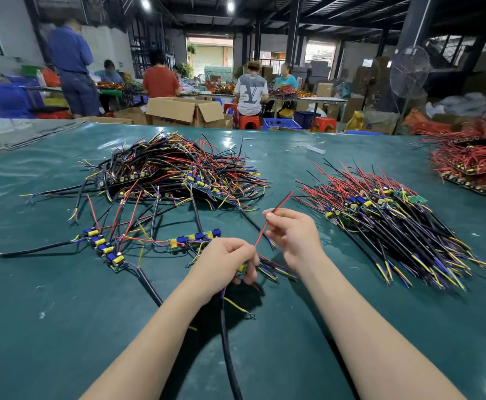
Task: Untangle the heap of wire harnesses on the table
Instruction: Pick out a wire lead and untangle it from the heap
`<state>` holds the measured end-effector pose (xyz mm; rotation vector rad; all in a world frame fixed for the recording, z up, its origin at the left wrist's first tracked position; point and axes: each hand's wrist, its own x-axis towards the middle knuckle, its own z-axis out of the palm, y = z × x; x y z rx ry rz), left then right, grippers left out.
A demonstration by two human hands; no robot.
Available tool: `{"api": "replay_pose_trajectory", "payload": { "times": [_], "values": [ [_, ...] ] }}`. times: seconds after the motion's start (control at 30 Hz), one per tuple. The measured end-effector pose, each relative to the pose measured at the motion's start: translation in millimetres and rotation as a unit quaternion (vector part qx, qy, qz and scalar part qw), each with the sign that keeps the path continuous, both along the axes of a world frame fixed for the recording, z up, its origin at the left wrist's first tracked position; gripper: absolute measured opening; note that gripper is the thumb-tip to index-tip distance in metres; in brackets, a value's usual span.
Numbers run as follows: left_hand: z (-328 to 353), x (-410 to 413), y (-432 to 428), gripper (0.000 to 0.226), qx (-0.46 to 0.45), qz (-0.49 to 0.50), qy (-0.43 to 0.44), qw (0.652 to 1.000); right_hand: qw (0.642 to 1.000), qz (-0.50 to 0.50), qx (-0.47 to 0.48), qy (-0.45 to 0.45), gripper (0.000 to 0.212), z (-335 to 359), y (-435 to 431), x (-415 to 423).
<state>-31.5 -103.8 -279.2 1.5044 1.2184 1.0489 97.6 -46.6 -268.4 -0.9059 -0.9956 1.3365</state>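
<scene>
Harness (241,269) worked free near the table's (48,298) near edge.
Left hand (224,262) gripped its board; right hand (292,233) pinched its red wire (273,216). Likely light, limp and snag-prone, so best held at the board or cable (227,342). Heap (175,168) lay toward the far edge, left.

harness heap (175,171) | tangled black, red, yellow wires (circuit boards (204,184) mixed in) | sprawled left-centre on table (62,313)

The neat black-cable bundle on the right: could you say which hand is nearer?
Right. The right hand, pinching a red wire, sits just left of the bundle; the left hand is farther left.
</scene>
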Motion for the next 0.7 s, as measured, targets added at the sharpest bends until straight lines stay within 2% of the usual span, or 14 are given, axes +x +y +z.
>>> {"api": "replay_pose_trajectory", "payload": {
  "times": [0.13, 0.3, 0.37, 0.47, 0.53, 0.6, 0.7],
  "values": [
    [0, 1, -3, 0.032, -0.027, -0.051, 0.033, 0.998, 0.996, -0.078, -0.016, 0.038, 0.027, -1, 7, 11],
    [1, -2, -2, 0.032, -0.02, -0.071, 0.033, 0.997, 0.992, -0.089, -0.052, 0.077, 0.036, -2, 11, 10],
    [1, -5, -1, 0.029, -0.005, -0.052, 0.021, 0.998, 0.992, -0.071, -0.07, 0.072, 0.044, -1, 11, 12],
    [5, -10, 6, 0.034, 0.028, 0.045, -0.071, 0.996, 0.996, -0.007, -0.055, 0.064, 0.046, 3, 5, 13],
    [9, -16, 10, 0.035, 0.05, 0.138, -0.148, 0.978, 0.999, 0.04, -0.021, -0.012, 0.037, 6, -3, 9],
    [11, -21, 12, 0.03, 0.063, 0.21, -0.202, 0.955, 0.983, 0.098, 0.022, -0.153, 0.034, 8, -10, 2],
    [10, -21, 11, 0.025, 0.084, 0.264, -0.218, 0.936, 0.908, 0.194, 0.069, -0.364, 0.031, 8, -21, -14]
  ]
}}
